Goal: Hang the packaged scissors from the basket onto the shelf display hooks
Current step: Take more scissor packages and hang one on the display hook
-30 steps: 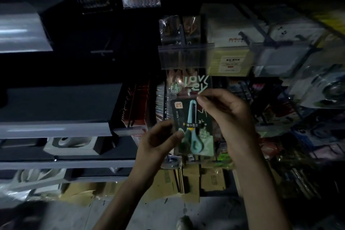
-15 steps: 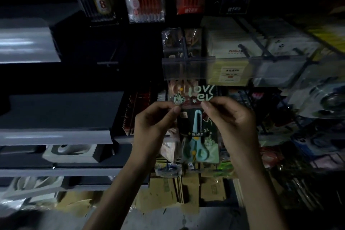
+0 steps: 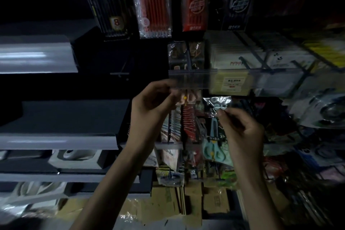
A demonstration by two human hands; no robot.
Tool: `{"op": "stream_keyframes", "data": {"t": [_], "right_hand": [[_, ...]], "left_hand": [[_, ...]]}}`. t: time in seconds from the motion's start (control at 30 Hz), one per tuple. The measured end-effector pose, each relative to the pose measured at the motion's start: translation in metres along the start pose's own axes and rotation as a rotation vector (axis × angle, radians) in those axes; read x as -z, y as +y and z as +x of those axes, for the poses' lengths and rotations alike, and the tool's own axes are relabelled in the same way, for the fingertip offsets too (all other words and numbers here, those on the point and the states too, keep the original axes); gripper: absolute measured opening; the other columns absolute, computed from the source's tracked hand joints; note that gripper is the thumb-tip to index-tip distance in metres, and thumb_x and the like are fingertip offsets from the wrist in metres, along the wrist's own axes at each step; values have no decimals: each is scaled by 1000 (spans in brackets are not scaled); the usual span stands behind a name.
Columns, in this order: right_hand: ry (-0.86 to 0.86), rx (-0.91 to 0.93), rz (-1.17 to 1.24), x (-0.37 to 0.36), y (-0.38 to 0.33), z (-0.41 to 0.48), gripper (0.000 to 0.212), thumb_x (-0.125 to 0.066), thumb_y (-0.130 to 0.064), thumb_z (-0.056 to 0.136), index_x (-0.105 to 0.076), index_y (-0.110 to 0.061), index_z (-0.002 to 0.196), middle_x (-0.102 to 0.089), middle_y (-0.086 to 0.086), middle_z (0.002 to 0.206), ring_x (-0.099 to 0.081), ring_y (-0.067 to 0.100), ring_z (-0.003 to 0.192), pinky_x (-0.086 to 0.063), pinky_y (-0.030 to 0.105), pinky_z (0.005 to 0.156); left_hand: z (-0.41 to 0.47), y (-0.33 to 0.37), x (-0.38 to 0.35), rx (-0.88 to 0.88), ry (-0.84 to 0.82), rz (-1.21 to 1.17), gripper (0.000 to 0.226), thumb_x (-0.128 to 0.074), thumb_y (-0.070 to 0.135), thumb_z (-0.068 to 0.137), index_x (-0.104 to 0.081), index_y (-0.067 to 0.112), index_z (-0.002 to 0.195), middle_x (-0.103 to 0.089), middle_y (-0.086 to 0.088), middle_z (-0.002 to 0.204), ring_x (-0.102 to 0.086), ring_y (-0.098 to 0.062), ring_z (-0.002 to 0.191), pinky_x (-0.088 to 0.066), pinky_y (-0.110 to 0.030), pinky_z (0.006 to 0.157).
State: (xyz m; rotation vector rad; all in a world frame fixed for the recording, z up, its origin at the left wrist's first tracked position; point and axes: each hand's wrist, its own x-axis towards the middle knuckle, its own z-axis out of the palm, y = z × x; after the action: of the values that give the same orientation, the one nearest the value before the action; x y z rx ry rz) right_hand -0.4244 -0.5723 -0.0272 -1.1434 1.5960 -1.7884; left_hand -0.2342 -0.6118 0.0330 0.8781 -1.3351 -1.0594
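Scissors pack [image 3: 212,147] is dangling just below the clear label rail [image 3: 192,80], not yet hung; I'm pinching its top in the right grip [image 3: 240,130]. Left grip [image 3: 151,104] is curling at the rail; blur is hiding whether it's holding anything.

You have two hands in view: your left hand [image 3: 151,102] and your right hand [image 3: 240,129]. You can count one packaged scissors [image 3: 214,136], and it shows a single pair with pale blue-green handles. Above you, four long pencil packs [image 3: 153,5] hang in a row, the outer two dark and the inner two red. One clear price strip [image 3: 194,78] crosses in front of you. On your left there are three grey shelves [image 3: 56,142]. The packets on your right are too blurred to count.
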Motion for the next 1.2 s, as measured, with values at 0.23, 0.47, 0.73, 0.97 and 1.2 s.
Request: {"op": "stream_keyframes", "data": {"t": [0.23,0.47,0.73,0.97,1.2], "right_hand": [[-33,41,41,-2,-13,-3,17,-75,-34,89,-77,-21,98,-76,-7,87,-71,10,83,-53,20,72],[-77,49,161,-10,-31,-5,4,-72,-21,95,-75,-23,97,-77,-11,90,-71,2,89,-53,17,77],[-69,45,197,-25,-46,-4,8,-68,-27,99,-74,-21,101,-76,-8,94,-70,5,92,-54,22,78],[-60,73,244,-45,-54,7,9,-71,-27,98,-74,-19,100,-75,-7,94,-69,1,91,-50,15,77],[-32,54,253,-55,-56,17,16,-70,-30,98,-75,-15,101,-78,-3,96,-72,11,95,-56,26,82]], "left_hand": [[-16,25,1,-101,-102,-64,17,-70,16,94,-72,7,108,-72,-16,100,-69,-24,93,-58,-31,84],[-10,51,2,-171,-127,-58,28,-69,8,95,-69,3,122,-70,-11,95,-68,-20,84,-59,-32,82],[-13,58,14,-148,-206,78,34,-69,6,97,-66,13,130,-71,-9,90,-68,-17,81,-60,-35,82],[-14,57,22,-128,-242,89,43,-69,7,97,-61,13,139,-73,1,88,-69,-16,82,-60,-32,86],[-11,55,25,-149,-284,100,45,-69,5,98,-58,12,141,-71,-6,92,-70,-19,84,-60,-35,84]]}}
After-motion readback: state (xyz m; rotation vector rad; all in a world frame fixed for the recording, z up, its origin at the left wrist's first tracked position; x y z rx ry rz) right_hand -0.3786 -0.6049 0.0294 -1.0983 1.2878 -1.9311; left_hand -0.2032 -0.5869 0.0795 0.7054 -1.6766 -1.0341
